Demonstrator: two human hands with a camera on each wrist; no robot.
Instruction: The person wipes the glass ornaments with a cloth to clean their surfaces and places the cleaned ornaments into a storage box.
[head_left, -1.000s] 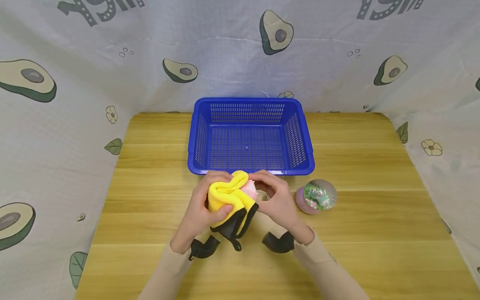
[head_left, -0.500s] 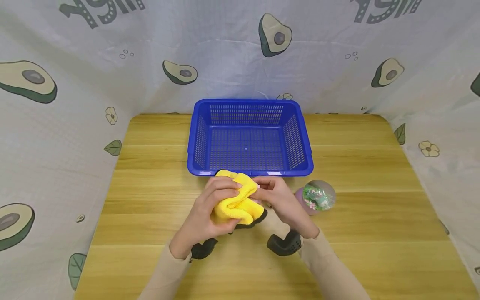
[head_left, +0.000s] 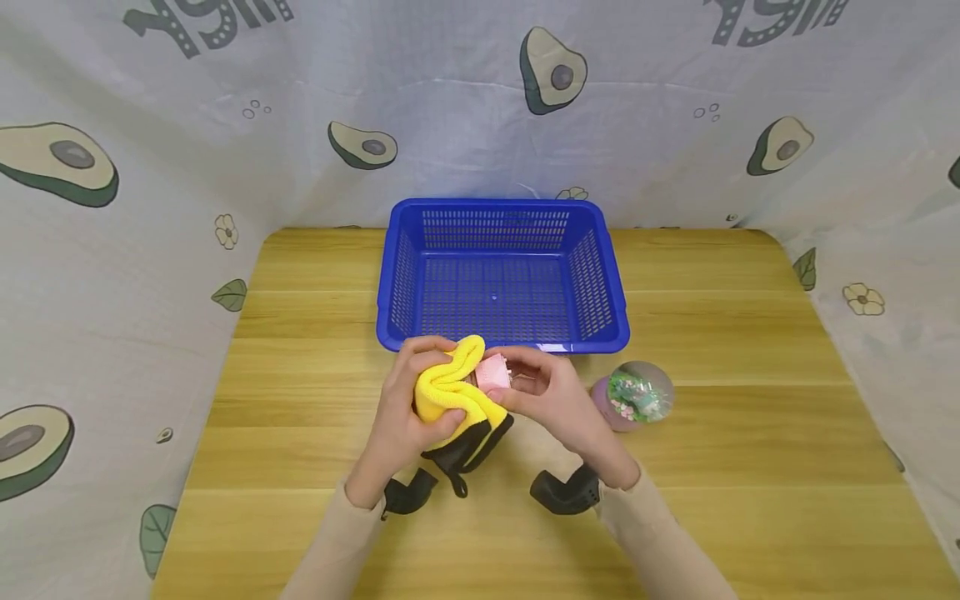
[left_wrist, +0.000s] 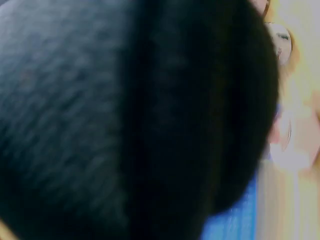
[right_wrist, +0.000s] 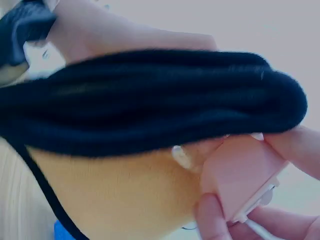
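A yellow cloth (head_left: 438,400) with a dark grey underside and black edging is folded around a pink, block-shaped thing (head_left: 492,372). My left hand (head_left: 405,408) grips the cloth from the left, thumb in front and fingers behind. On the right side, my right hand (head_left: 558,412) pinches the pink thing where it sticks out of the folds. The right wrist view shows the fingertips (right_wrist: 211,215) on the flat pink face, with a pale rim and a small knob beside them. Cloth hides the rest of the thing. Dark fabric (left_wrist: 125,110) fills most of the left wrist view.
Just beyond the hands stands a blue slotted basket (head_left: 495,204). To the right of my right hand is a snow globe (head_left: 637,393) on a purple base. Black wrist mounts (head_left: 566,492) sit under both wrists. The wooden table (head_left: 712,517) meets an avocado-print curtain (head_left: 450,100).
The cloth was turned over the pink thing half a second ago and is now turned back, showing more pink. My right hand's fingers have shifted to pinch its exposed end.
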